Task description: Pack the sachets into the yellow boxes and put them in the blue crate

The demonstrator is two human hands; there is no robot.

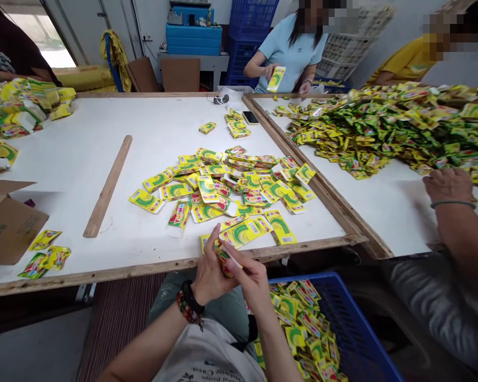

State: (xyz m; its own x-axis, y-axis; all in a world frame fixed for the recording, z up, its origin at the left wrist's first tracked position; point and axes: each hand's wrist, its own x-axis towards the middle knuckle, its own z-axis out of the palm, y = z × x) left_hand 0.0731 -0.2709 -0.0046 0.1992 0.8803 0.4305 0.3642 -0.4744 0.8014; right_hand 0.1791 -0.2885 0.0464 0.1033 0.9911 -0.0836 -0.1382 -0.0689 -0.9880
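Note:
My left hand (209,268) and my right hand (254,281) meet just above the table's front wooden edge (175,265). Together they pinch a small red and yellow packet (225,262), partly hidden by my fingers, with a thin white strip (231,255) at its top. In front of them, a loose heap of yellow and green printed packets (223,185) lies on the white tabletop (83,159). The nearest packets nearly touch my left fingertips. Below my right forearm, a blue plastic crate (342,323) holds many more packets.
A wooden strip (107,185) lies left of the heap, and a cardboard box (8,220) sits at the left edge. A co-worker's hand (449,185) rests beside a large mound of sachets (390,127) on the adjoining table. Another person (290,53) holds a packet across the table.

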